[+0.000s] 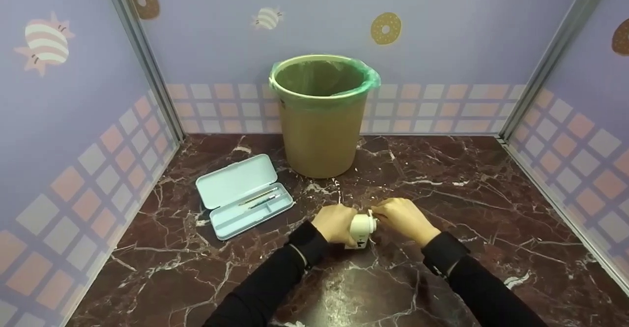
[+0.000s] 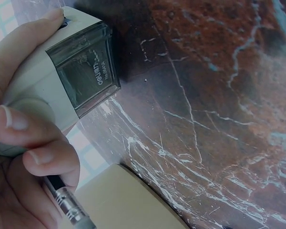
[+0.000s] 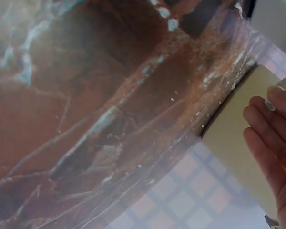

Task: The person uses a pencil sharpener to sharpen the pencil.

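Sharpener (image 1: 361, 225) white, drawer (image 2: 86, 71) smoky-clear, marbled tabletop (image 1: 457, 209) veined.

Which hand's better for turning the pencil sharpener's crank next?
Probably the right hand: it seems to pinch the crank, while the left hand grips the pencil sharpener, with the end of a pencil beside its fingers.

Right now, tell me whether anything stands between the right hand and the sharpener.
Nothing visible does: the right hand is right at the sharpener, which the left hand grips. The open pencil case lies off to the left and the bin stands beyond.
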`<state>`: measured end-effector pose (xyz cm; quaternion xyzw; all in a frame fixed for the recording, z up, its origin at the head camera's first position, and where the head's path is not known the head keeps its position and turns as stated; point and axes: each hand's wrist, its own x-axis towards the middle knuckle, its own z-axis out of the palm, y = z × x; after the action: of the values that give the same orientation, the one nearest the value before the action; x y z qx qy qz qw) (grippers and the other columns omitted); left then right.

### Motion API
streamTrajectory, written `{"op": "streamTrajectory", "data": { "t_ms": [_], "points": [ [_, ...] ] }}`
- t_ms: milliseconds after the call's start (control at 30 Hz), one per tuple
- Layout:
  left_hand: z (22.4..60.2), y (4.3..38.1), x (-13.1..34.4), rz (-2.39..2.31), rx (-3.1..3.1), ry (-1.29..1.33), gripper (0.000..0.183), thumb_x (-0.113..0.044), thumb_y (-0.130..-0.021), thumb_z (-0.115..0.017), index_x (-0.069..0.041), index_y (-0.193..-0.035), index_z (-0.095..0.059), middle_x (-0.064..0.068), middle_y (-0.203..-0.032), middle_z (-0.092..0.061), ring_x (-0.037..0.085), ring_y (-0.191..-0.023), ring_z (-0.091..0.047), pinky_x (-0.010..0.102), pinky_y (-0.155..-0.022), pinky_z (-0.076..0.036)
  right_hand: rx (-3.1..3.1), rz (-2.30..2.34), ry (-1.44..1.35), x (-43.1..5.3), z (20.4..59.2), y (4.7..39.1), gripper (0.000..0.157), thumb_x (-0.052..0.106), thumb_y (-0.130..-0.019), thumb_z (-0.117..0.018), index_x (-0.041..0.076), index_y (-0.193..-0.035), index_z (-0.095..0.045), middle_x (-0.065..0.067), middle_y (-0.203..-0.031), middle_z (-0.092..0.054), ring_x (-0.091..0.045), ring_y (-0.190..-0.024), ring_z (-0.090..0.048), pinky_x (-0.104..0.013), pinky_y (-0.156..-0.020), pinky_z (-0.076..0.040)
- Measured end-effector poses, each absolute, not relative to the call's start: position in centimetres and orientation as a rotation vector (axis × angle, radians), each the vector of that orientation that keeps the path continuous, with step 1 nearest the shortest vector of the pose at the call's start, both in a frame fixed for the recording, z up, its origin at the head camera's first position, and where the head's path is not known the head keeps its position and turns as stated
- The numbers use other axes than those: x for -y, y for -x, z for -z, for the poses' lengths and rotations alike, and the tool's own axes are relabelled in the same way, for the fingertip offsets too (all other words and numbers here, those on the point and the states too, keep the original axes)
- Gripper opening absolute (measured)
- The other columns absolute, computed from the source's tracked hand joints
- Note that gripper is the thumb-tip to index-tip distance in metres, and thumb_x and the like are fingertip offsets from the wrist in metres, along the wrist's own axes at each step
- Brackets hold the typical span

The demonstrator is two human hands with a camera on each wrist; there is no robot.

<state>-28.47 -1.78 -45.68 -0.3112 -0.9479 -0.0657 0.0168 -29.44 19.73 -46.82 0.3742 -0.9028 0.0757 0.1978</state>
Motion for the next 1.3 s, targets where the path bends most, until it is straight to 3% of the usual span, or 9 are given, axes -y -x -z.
{"op": "streamTrajectory", "data": {
  "t_ms": [333, 867, 1300],
  "points": [
    [45.7, 28.6, 1.6, 0.207, 2.954, 0.955, 0.048, -0.037, -0.063, -0.093, -0.012, -0.098, -0.072, 0.002, -0.089, -0.077, 0.019, -0.076, -0.070, 0.034, -0.068, -0.058, 2.546, -0.153, -1.061, -19.8, 47.6, 29.0, 0.004, 0.009, -0.085, -0.077, 0.011, -0.083, -0.074, -0.005, -0.081, -0.078, -0.024, -0.069, -0.073, -0.043, -0.061, -0.057],
    [45.7, 28.3, 1.7, 0.253, 2.965, 0.906, 0.045, -0.038, -0.063, -0.093, -0.013, -0.091, -0.070, 0.002, -0.085, -0.075, 0.019, -0.074, -0.068, 0.033, -0.063, -0.055, 2.503, -0.169, -1.107, -19.9, 48.9, 28.0, 0.019, 0.001, -0.077, -0.078, 0.010, -0.066, -0.065, 0.000, -0.065, -0.069, -0.020, -0.057, -0.064, -0.038, -0.055, -0.051],
    [45.7, 28.2, 1.5, 0.275, 2.985, 0.846, 0.048, -0.044, -0.062, -0.094, -0.013, -0.091, -0.071, 0.002, -0.084, -0.074, 0.018, -0.072, -0.067, 0.032, -0.062, -0.054, 2.484, -0.146, -1.187, -20.3, 49.3, 26.2, 0.008, 0.011, -0.082, -0.081, 0.013, -0.079, -0.074, 0.000, -0.072, -0.073, -0.016, -0.062, -0.067, -0.035, -0.058, -0.054]
  ]
}}
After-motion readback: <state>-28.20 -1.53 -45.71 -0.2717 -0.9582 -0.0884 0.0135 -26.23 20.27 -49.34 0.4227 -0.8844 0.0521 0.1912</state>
